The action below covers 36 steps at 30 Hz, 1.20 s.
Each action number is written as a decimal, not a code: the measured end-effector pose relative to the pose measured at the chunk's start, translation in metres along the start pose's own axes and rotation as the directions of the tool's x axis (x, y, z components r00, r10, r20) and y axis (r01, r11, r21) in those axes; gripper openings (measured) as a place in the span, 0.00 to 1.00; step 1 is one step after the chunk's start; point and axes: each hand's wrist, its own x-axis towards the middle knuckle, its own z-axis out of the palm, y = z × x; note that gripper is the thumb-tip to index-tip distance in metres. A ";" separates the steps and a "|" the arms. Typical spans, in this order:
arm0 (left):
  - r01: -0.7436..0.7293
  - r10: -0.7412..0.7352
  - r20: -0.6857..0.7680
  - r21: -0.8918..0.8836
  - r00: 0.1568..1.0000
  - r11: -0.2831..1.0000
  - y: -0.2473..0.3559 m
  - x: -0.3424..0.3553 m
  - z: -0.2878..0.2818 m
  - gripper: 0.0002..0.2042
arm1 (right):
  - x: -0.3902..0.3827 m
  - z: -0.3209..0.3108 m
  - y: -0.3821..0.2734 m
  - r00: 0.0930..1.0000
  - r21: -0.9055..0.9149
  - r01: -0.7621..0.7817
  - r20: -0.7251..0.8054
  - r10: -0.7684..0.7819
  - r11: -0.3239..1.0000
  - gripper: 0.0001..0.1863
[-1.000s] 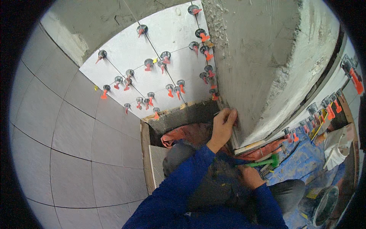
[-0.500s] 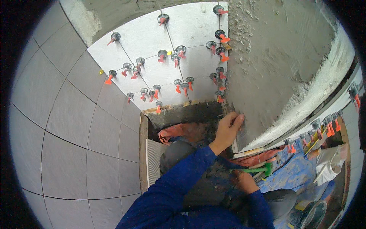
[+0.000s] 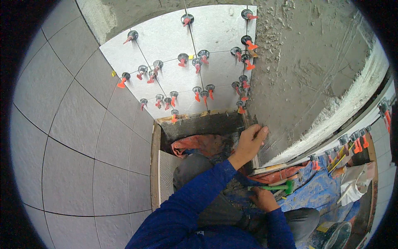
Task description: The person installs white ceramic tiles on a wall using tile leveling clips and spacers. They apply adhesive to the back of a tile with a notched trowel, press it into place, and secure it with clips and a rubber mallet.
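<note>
My left hand (image 3: 248, 143) is at the lower left edge of the grey mortar-covered wall face (image 3: 298, 95). Its fingers are curled, with thumb and forefinger close together against that edge; whether a small thing is between them is hidden. Beside it, a narrow strip (image 3: 245, 118) runs down the corner. Lower and to the right, my right hand (image 3: 265, 200) is closed, its fingers partly hidden. Just above its knuckles runs the handle of a green hammer (image 3: 289, 186); I cannot tell whether the hand grips it.
Light tiles (image 3: 166, 45) with several red-handled levelling clips face me. Large grey tiles (image 3: 68, 174) cover the left side. Red cloth (image 3: 199, 143) lies low in the corner. At right are a blue sheet (image 3: 323, 186), a white bag (image 3: 354, 182) and a clear bucket (image 3: 338, 236).
The view has shifted slightly, so the tiled wall sits a little farther right in the picture. Both hands stay in nearly the same places, and the right one shows more sharply.
</note>
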 end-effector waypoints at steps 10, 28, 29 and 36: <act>-0.048 0.046 0.021 0.129 0.999 0.991 -0.002 0.004 -0.005 0.21 | 0.001 0.006 0.008 1.000 -0.014 -0.015 -0.002 0.015 1.000 0.20; 0.016 -0.016 -0.025 -0.002 1.000 1.000 -0.003 0.007 -0.006 0.22 | -0.001 0.005 0.004 0.999 -0.047 0.024 -0.021 -0.024 0.999 0.21; 0.077 -0.081 -0.045 -0.092 0.996 0.993 -0.002 0.007 -0.008 0.22 | -0.001 0.004 0.001 1.000 -0.040 0.021 -0.007 -0.021 0.999 0.21; -0.023 -0.227 -0.514 -0.434 0.827 0.901 0.003 0.013 -0.084 0.15 | 0.004 0.008 -0.017 0.998 -0.105 0.028 0.064 -0.021 0.994 0.22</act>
